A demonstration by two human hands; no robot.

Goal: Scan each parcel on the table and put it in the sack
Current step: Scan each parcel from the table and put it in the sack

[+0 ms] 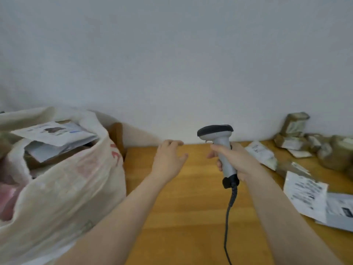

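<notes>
forearms reach over the wooden worktop (191,217); the right hand (235,159) wraps the scanner (219,138) handle, the left hand (169,157) hovers empty, fingers loosely spread. a flat grey mailer (340,211) lies at the right edge, brown-wrapped bundles (294,127) at the far right corner. the mailer looks light, floppy and slick: pinch one edge. the sack (66,188) stands open off the left edge
</notes>
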